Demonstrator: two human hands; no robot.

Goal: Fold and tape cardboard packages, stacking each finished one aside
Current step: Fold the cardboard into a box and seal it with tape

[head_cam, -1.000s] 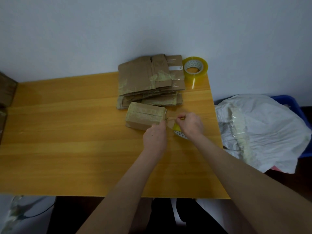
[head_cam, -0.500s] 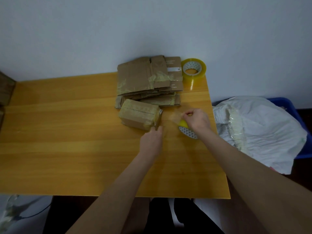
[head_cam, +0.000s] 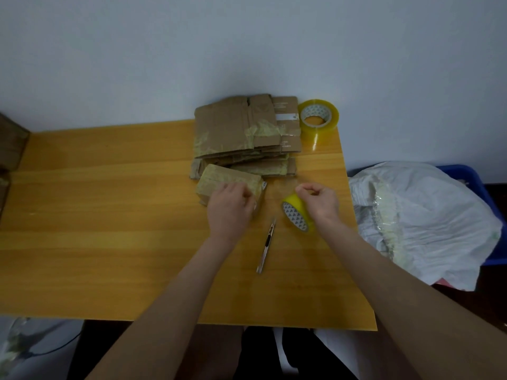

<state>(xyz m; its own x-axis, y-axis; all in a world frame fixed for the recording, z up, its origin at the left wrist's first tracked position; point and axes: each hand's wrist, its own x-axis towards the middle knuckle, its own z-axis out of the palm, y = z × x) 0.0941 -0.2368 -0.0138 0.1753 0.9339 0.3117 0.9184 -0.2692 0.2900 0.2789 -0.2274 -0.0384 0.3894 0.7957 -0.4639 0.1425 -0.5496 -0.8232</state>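
Head camera, looking down: two bare hands work at the far right part of a wooden table [head_cam: 109, 242]. One folded, taped package [head_cam: 219, 178] lies just near of a single stack of flattened cardboard [head_cam: 241, 127]; the sheets in the stack are too overlapped to count. The left hand [head_cam: 230, 207] lies on the package's right end, fingers curled over it in a grip. There are two tape rolls. The right hand [head_cam: 319, 200] is closed around the top of one tape roll [head_cam: 297, 215], which stands on edge just right of the package, fingertips pinched together above it. The second tape roll [head_cam: 318, 117] lies flat at the table's far right corner, beside the stack and close to the wall [head_cam: 247, 50]. One utility knife [head_cam: 266, 245] lies on the wood between the forearms, apart from both hands. The held roll stands close to the table's right edge; open wood stretches left and near of the hands. Off the right edge, a blue bin [head_cam: 466, 174] holds a crumpled white bag [head_cam: 425, 229] carrying a yellowish translucent wad.
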